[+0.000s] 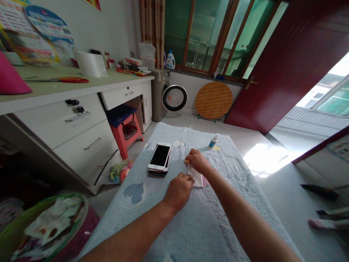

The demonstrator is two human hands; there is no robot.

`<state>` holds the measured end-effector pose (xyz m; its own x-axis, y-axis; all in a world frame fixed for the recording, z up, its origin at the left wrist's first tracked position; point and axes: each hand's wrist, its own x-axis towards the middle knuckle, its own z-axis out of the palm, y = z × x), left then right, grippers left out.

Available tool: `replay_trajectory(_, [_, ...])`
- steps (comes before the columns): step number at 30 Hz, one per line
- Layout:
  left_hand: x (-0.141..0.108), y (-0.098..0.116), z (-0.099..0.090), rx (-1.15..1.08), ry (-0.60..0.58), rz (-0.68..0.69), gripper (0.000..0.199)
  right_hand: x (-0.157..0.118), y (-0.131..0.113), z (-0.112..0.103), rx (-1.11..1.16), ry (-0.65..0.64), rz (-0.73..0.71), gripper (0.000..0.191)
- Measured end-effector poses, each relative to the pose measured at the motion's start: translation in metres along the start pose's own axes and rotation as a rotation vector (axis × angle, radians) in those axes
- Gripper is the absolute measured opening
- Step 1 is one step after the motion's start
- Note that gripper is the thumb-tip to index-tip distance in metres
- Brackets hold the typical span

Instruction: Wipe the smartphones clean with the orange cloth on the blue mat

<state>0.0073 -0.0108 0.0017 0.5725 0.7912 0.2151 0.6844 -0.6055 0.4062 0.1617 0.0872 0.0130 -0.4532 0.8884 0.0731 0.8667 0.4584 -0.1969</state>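
Observation:
A white, flat, rectangular object (pixel 196 179) lies on the blue patterned cloth, partly covered by both hands; its kind is unclear. My left hand (pixel 180 191) is closed at its left near edge, fingertips gripping the side. Over its far end, my right hand (pixel 198 161) is closed in a pinch; a small tan bit shows at the fingertips, too small to name. To the left, a white smartphone (pixel 160 156) with a dark screen rests on a stack of other phones. A small spray bottle (pixel 213 141) stands beyond my right hand.
The cloth-covered table (pixel 169 233) fills the foreground. Left are a desk with drawers (pixel 79 120), a red stool (pixel 124 133) and a filled bin (pixel 89 214). Behind stand a washing machine with its door open (pixel 174 98), a round wooden tabletop (pixel 214 100) and a red door (pixel 272 69).

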Motion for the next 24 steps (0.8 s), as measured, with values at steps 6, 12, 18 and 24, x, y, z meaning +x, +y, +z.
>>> replay_trajectory(6, [-0.001, -0.001, 0.001, -0.043, 0.025, -0.02, 0.019, 0.006, 0.009, 0.005, 0.032, 0.097, 0.104, 0.027])
replay_trajectory(12, [0.0, -0.002, 0.003, -0.079, 0.043, -0.037, 0.017, -0.031, -0.003, 0.008, 0.06, 0.163, 0.06, 0.023])
replay_trajectory(18, [0.0, -0.002, 0.002, -0.075, 0.049, -0.03, 0.017, -0.032, -0.004, 0.009, 0.06, 0.194, 0.066, 0.024])
replay_trajectory(24, [0.0, -0.003, 0.004, -0.081, 0.047, -0.03, 0.018, -0.019, -0.005, 0.004, 0.057, 0.19, 0.122, 0.025])
